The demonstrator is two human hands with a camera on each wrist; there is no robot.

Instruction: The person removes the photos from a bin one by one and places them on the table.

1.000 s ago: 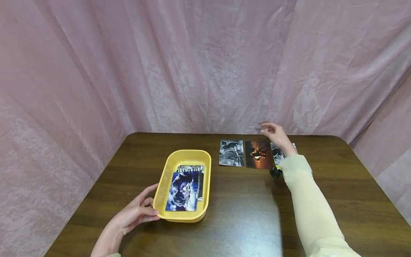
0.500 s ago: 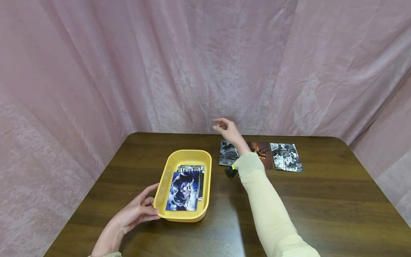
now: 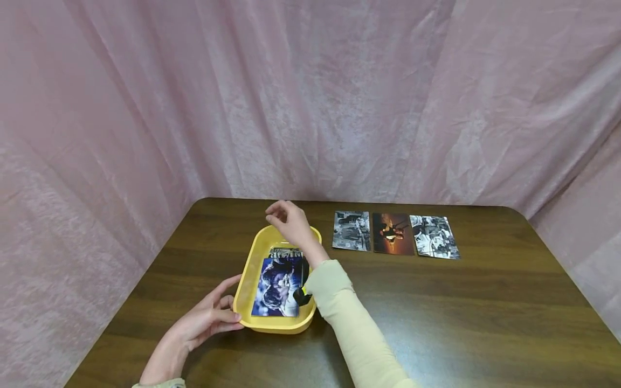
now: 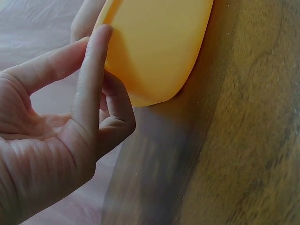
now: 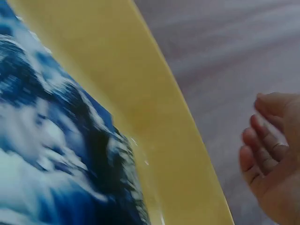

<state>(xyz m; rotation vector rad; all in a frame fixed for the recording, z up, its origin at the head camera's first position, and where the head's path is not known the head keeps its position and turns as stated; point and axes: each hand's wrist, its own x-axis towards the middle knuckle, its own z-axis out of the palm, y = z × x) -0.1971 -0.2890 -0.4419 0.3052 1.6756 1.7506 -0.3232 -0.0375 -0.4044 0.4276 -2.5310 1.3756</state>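
Observation:
My left hand (image 3: 206, 318) holds the near left corner of a yellow plastic tray (image 3: 247, 280), thumb at the rim and fingers along the outer wall. In the left wrist view the fingers (image 4: 93, 65) lie against the tray's side. Inside the tray is a blue-toned photo card (image 3: 278, 288), overlapping a black-and-white card (image 3: 286, 252) partly hidden beneath it. Above the tray's far end hovers my right hand (image 3: 291, 222), fingers loosely bent and holding nothing. In the right wrist view that hand (image 5: 274, 159) is apart from the tray wall.
Three cards lie in a row on the brown table (image 3: 461, 323): a grey one (image 3: 351, 230), an orange-brown one (image 3: 393, 234) and a black-and-white one (image 3: 434, 237). Behind the table hangs a pink curtain (image 3: 339, 108). A black wrist device (image 3: 302, 296) sits under the right cuff.
My right hand has swept left from above the right-hand card, past the row, to over the tray. All three row cards are now uncovered. The left hand has stayed at the tray.

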